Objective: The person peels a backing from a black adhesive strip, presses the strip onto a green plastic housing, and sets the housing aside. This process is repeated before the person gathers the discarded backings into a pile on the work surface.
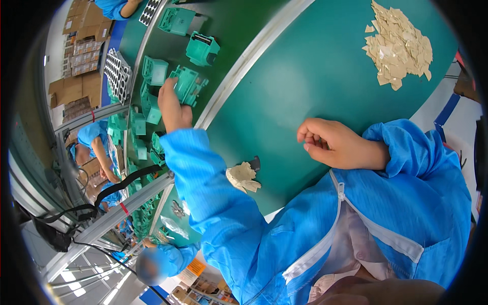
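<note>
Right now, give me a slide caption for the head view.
Left hand grips a green plastic housing on the conveyor; right hand rests curled on the green table.

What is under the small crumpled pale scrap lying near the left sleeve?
The crumpled pale scrap lies on the green table. A small dark piece pokes out at its upper edge, touching or tucked beneath; the scrap covers the rest.

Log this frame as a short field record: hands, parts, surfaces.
left hand: reached out over the belt, gripping a green plastic part
right hand: resting on the green table, fingers curled, holding nothing visible
belt: more green parts in a row
table, far side: pile of beige paper scraps
table, near sleeve: small beige scrap clump
clothing: blue coat sleeves
</note>
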Tool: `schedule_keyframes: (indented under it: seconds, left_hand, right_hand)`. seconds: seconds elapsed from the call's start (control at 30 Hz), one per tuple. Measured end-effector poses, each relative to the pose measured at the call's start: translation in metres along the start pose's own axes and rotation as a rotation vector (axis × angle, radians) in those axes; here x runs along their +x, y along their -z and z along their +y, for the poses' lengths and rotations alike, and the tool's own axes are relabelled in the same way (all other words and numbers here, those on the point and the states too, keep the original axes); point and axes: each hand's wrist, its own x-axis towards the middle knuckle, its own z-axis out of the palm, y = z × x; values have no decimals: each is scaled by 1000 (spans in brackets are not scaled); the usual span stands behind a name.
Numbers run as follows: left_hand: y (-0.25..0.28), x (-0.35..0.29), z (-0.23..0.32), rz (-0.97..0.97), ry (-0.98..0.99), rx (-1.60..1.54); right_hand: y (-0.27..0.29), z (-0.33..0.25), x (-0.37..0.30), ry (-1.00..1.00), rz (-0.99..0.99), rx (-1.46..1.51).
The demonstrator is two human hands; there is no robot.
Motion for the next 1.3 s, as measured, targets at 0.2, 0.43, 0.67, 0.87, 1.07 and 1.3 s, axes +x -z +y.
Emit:
schedule_keyframes:
  seconds: [0.2, 0.43, 0.67, 0.87, 1.07, 1.3]
  left_hand:
    - [30, 45, -32, 234, -613, 1045]
    - [64, -98, 20, -221, -863, 1055]
    - [82, -236, -65, -146, -522, 1205]
    - [34, -266, -108, 223, -523, 1097]
    - [28, -251, -123, 223, -669, 1231]
    - [13, -294, -140, 184, -738, 1371]
  right_hand:
    - [-5, -1, 1, 51, -44, -36]
    - [-3, -3, -5, 18, -80, -47]
    - [-12, -6, -1, 44, -115, -93]
    - [-20, -8, 2, 6, -134, -115]
    - [-22, -8, 1, 3, -144, -164]
    - [-26, -5, -3, 19, -94, -182]
